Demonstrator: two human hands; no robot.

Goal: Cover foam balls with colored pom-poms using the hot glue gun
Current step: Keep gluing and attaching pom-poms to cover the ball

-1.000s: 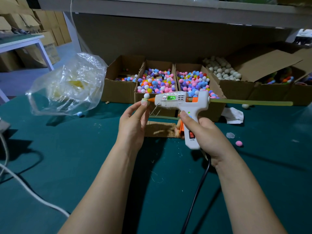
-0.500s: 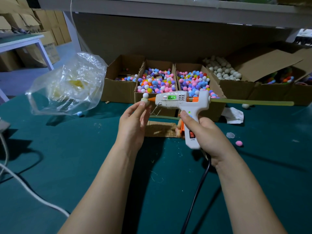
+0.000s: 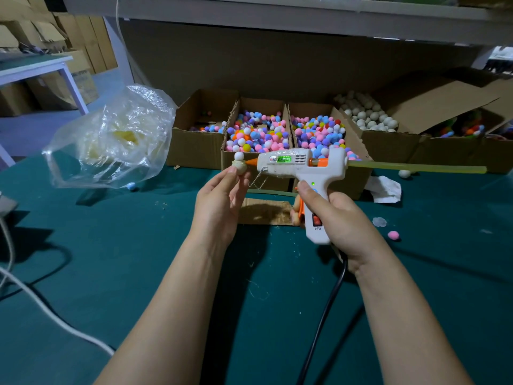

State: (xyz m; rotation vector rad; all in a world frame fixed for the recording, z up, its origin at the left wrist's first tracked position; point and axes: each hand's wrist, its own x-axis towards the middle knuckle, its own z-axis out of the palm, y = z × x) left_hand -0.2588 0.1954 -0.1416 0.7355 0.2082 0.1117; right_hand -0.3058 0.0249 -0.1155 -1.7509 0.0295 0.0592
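Green felt table (image 3: 111,259) is lying under both hands. Left hand (image 3: 219,201) is pinching the foam ball (image 3: 240,166), one white pom-pom (image 3: 239,156) atop; right hand (image 3: 341,218) is gripping the glue gun (image 3: 299,168), nozzle touching. Best squeezing small dabs, fingers clear.

Both hands (image 3: 280,207) raised, fingers curled

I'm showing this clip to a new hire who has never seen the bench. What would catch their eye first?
Centre frame, the right hand grips a white hot glue gun, its orange nozzle against a small foam ball pinched in the left hand, a white pom-pom already on top. Behind them, open cardboard boxes brim with colored pom-poms. A crumpled clear plastic bag sits at left on the green table.
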